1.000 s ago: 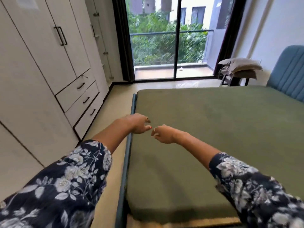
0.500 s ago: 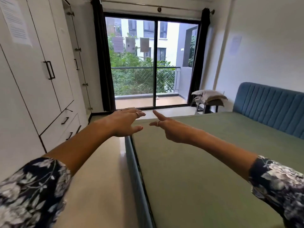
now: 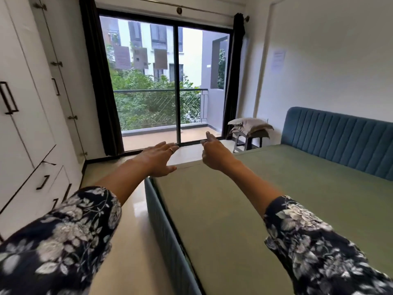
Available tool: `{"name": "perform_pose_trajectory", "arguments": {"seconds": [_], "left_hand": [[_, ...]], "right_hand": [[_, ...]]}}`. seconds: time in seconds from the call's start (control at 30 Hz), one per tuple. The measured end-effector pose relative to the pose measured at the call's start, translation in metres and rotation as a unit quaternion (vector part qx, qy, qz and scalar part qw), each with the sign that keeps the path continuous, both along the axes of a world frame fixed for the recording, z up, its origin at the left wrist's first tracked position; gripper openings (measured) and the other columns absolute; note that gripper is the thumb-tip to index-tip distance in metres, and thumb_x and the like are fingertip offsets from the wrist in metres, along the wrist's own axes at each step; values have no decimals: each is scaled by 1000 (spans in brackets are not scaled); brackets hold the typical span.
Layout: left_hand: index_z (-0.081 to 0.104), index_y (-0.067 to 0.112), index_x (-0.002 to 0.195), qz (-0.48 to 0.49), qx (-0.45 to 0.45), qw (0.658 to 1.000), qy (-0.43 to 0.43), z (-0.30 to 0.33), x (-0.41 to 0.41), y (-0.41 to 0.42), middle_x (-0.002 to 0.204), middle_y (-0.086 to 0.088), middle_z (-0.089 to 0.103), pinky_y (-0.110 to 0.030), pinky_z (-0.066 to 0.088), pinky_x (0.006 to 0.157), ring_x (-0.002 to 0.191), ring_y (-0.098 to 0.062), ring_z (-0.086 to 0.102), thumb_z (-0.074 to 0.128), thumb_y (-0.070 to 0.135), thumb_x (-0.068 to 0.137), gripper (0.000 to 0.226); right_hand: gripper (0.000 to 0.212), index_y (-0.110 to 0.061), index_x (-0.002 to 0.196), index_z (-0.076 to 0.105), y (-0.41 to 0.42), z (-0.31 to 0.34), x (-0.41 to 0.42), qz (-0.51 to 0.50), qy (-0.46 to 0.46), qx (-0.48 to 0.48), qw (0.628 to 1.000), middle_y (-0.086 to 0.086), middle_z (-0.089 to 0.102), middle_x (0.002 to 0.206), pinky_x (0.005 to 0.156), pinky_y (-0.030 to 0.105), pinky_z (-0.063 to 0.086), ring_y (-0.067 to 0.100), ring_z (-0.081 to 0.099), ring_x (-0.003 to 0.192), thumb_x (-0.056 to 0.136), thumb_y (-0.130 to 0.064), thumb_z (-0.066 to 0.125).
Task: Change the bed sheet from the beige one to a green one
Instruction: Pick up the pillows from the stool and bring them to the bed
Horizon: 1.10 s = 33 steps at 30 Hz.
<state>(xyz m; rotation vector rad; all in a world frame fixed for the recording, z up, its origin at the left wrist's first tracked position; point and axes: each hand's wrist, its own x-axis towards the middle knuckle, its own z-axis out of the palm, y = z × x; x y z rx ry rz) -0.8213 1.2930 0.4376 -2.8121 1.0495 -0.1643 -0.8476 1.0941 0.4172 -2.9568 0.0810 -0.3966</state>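
Observation:
The green sheet [image 3: 265, 188] lies flat and smooth over the whole mattress, up to the blue headboard [image 3: 340, 137]. A folded beige sheet [image 3: 248, 125] sits on a small stool beside the bed's far corner. My left hand [image 3: 158, 157] is stretched forward, fingers straight, held in the air over the bed's left edge. My right hand [image 3: 214, 153] reaches forward above the sheet with its index finger extended. Neither hand holds anything.
A white wardrobe [image 3: 32, 124] with drawers lines the left wall. A narrow strip of floor [image 3: 131, 231] runs between it and the blue bed frame [image 3: 168, 231]. Glass balcony doors [image 3: 165, 81] with dark curtains close the far end.
Both hands have lifted off the sheet's left edge and opened, rising and reaching forward. My view has tilted up from the mattress to the window.

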Motion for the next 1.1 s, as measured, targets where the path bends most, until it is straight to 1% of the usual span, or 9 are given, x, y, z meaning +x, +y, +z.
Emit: {"name": "perform_pose_trajectory", "arguments": {"seconds": [0.1, 0.2, 0.4, 0.57, 0.67, 0.73, 0.83, 1.0, 1.1], "left_hand": [[4, 21, 154, -22, 11, 1000, 3, 1, 67, -6, 161, 3, 2, -37, 10, 118, 148, -17, 2, 44, 45, 97, 73], [3, 22, 153, -36, 28, 999, 0, -2, 124, 0, 161, 3, 0, -39, 10, 119, 148, -18, 1, 43, 45, 97, 73], [0, 19, 153, -19, 38, 999, -16, -8, 249, 42, 161, 2, -3, -39, 11, 118, 148, -18, 1, 44, 42, 98, 74], [-4, 17, 153, -19, 26, 999, -3, -22, 362, 81, 161, 1, -7, -41, 11, 119, 148, -18, -1, 44, 42, 98, 76], [-3, 17, 153, -16, 6, 1000, 6, -28, 422, 99, 161, 1, -6, -39, 10, 119, 148, -19, 0, 43, 42, 99, 76], [-3, 18, 153, -24, 21, 999, 23, -35, 453, 108, 161, 1, -5, -40, 11, 120, 148, -19, 0, 44, 42, 98, 76], [-3, 19, 153, -46, 36, 998, 21, -45, 510, 112, 161, 2, -4, -40, 10, 120, 148, -18, 0, 43, 43, 98, 76], [-1, 19, 153, -66, 51, 996, 15, -70, 612, 100, 161, 2, -3, -40, 9, 120, 148, -18, -1, 43, 44, 98, 75], [-2, 20, 153, -75, 66, 995, 30, -90, 675, 75, 161, 2, -4, -39, 8, 120, 148, -18, -2, 42, 43, 99, 74]], "right_hand": [[51, 6, 140, 37, 9, 5, 58, -38, -17, -27, 999, 25, 15, 155, 117, 38, 22, 33, 22, 143, 91, -9, 42], [54, 4, 143, 33, 18, 11, 111, -59, -3, -38, 998, 23, 19, 154, 116, 37, 22, 33, 24, 142, 93, -12, 41], [55, -1, 147, 28, 54, 5, 227, -70, 68, -74, 992, 22, 6, 158, 118, 36, 13, 31, 11, 146, 97, -21, 42], [56, 1, 147, 25, 96, -14, 329, -73, 48, -55, 995, 21, 4, 158, 118, 33, 10, 29, 6, 147, 97, -18, 41], [59, -1, 149, 20, 112, -24, 382, -81, 64, -81, 991, 19, 2, 159, 119, 34, 8, 28, 5, 148, 98, -22, 41], [61, -3, 150, 20, 117, -34, 415, -82, 74, -76, 991, 19, 2, 159, 119, 37, 9, 28, 5, 148, 98, -25, 42], [61, -6, 150, 20, 116, -42, 462, -100, 104, -77, 987, 16, 0, 160, 119, 42, 15, 27, 7, 147, 98, -27, 44], [59, -7, 150, 22, 94, -67, 546, -119, 128, -51, 983, 14, 0, 160, 116, 41, 24, 29, 12, 146, 98, -24, 45], [60, -7, 150, 20, 66, -91, 603, -141, 154, -36, 977, 13, -2, 160, 116, 42, 25, 29, 13, 146, 99, -23, 44]]}}
